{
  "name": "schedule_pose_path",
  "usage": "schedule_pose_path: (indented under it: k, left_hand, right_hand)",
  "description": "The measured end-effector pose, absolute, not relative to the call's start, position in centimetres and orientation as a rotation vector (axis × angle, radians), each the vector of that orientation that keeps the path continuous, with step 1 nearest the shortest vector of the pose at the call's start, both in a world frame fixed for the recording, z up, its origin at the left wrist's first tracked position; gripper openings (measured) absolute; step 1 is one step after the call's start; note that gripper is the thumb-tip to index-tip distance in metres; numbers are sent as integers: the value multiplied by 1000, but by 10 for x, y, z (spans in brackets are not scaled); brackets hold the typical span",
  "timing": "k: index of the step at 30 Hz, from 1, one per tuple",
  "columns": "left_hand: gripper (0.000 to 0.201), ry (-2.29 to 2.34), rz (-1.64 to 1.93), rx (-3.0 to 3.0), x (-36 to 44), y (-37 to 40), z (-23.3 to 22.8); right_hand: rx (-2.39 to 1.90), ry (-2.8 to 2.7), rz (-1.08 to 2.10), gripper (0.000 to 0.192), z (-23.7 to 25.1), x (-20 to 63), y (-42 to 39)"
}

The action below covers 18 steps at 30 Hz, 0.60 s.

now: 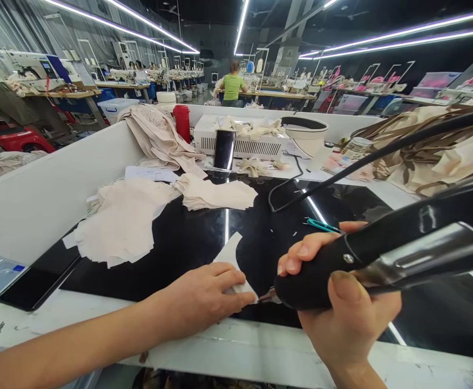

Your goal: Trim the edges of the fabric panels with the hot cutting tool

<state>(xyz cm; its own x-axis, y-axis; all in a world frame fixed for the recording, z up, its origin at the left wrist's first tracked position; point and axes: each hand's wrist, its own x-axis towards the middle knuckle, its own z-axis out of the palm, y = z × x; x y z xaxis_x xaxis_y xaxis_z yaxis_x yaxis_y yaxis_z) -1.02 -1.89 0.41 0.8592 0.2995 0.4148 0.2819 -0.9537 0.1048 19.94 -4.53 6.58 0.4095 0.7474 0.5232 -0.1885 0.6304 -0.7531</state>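
Note:
My left hand (204, 296) presses its fingers together on a narrow, curved white fabric piece (230, 250), which lies on a glossy black board (180, 243). My right hand (352, 319) is wrapped round a thick black corded handheld tool (313, 278) with a shiny metal lever along its side. The thin tip of this tool meets the near end of the fabric piece, close to my left fingertips. A stack of cream fabric pieces (119, 221) lies left of my hands, and a smaller cream stack (218, 193) is beyond them. Teal thread snips (321, 225) rest behind the tool.
The tool's black cable (366, 159) arches over the board. One phone (38, 278) lies at left; another phone (224, 150) leans against a white vented box (248, 141). Cloth piles (159, 129), a red cup (182, 123) and a cream tub (304, 135) stand behind. A person (232, 89) sits farther off.

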Motion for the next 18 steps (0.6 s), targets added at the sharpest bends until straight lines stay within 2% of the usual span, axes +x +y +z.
schedule_pose_path:
  k: [18]
  left_hand:
    - [26,598,723,2913,-14,-23,2]
  right_hand:
    - [-636,-940,660,47,65,187,-23]
